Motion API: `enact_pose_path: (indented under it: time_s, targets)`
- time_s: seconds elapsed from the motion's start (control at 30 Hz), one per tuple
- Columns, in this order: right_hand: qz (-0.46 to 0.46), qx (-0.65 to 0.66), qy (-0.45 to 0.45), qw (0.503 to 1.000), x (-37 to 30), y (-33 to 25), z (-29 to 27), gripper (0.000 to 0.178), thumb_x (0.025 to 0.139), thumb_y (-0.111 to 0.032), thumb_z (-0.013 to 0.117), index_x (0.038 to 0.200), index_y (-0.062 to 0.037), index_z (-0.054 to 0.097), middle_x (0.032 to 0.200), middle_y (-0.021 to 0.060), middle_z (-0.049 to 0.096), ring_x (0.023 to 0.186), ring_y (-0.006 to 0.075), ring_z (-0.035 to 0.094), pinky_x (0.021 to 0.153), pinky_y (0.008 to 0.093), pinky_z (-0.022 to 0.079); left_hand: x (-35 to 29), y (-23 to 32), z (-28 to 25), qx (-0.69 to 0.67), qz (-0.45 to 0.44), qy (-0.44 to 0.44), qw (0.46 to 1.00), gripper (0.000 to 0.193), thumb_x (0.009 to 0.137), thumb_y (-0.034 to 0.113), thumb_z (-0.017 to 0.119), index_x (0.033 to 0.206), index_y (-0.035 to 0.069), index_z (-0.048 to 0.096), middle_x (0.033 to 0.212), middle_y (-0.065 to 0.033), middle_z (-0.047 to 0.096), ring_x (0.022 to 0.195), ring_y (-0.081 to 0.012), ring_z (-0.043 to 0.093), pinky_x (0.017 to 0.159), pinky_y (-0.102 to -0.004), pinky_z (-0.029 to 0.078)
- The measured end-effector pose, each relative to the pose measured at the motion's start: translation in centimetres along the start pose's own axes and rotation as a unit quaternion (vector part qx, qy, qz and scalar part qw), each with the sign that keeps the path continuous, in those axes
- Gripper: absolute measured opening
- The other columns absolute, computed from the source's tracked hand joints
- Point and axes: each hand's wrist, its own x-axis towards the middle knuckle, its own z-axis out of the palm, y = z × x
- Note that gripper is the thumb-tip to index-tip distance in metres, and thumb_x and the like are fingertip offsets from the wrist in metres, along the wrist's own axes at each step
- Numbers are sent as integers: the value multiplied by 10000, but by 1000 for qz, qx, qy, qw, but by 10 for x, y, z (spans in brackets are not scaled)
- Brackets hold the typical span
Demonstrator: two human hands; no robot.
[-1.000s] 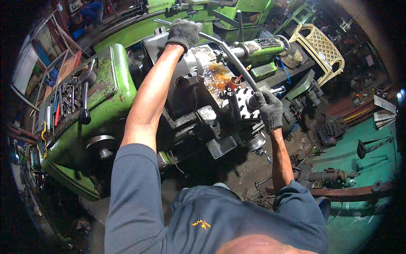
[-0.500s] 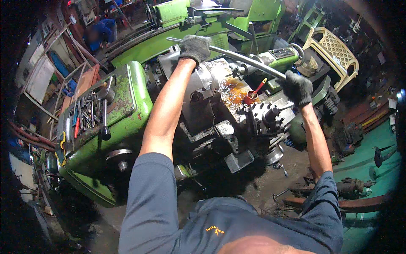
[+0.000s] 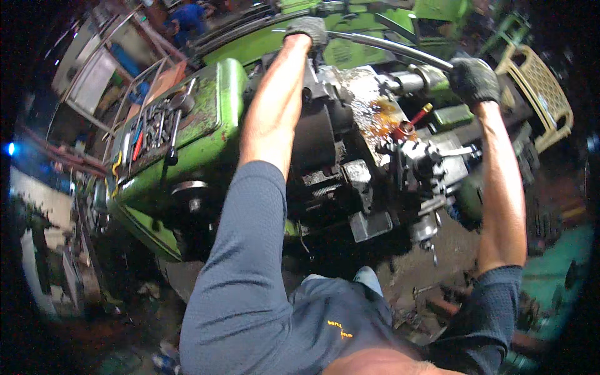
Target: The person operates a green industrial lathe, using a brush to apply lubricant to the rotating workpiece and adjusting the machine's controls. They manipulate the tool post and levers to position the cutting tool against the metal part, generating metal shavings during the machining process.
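Note:
A long metal bar (image 3: 390, 47) spans between my gloved hands above the far side of a green lathe (image 3: 230, 103). My left hand (image 3: 307, 32), in a dark grey knitted glove, is closed round the bar near its thin left end. Its thicker right end is in the grip of my right hand (image 3: 474, 81), also gloved; that end tip is hidden by the hand. Under the bar lies an oily, chip-strewn metal plate (image 3: 369, 106) with brown fluid on it. A red pot (image 3: 405, 131) with a red-handled brush (image 3: 422, 114) stands there, beside the tool post (image 3: 425, 162).
Wrenches and other hand tools (image 3: 153, 131) lie on the headstock at left, near a black-knobbed lever (image 3: 172, 155). At right stands a beige plastic chair (image 3: 540, 94). Another green machine (image 3: 250, 50) runs along the back. A person in blue (image 3: 189, 20) is at the far left.
The head view has shifted, so the lathe sits further left-to-right across the picture. Both hands still grip the bar, which has moved slightly away from me, over the back of the lathe.

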Motion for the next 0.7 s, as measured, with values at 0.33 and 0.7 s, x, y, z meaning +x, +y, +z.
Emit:
enact_pose_path:
  time_s: [0.33,0.7]
  targets:
    - [-107,96,31,989,116,50,126,199,873,-267,631,1012,-145,704,913,190,693,878,401,668,751,497,532,-47,30,-7,-49,-157,101,981,279,761,295,625,931,140,783,951,-171,738,895,-345,718,772,-502,556]
    - [-192,174,-14,966,164,87,201,235,852,-339,684,1010,-166,705,915,163,704,888,386,671,752,463,525,-69,51,-10,3,-211,135,968,233,728,272,611,806,119,769,780,-185,717,743,-364,710,619,-516,502]
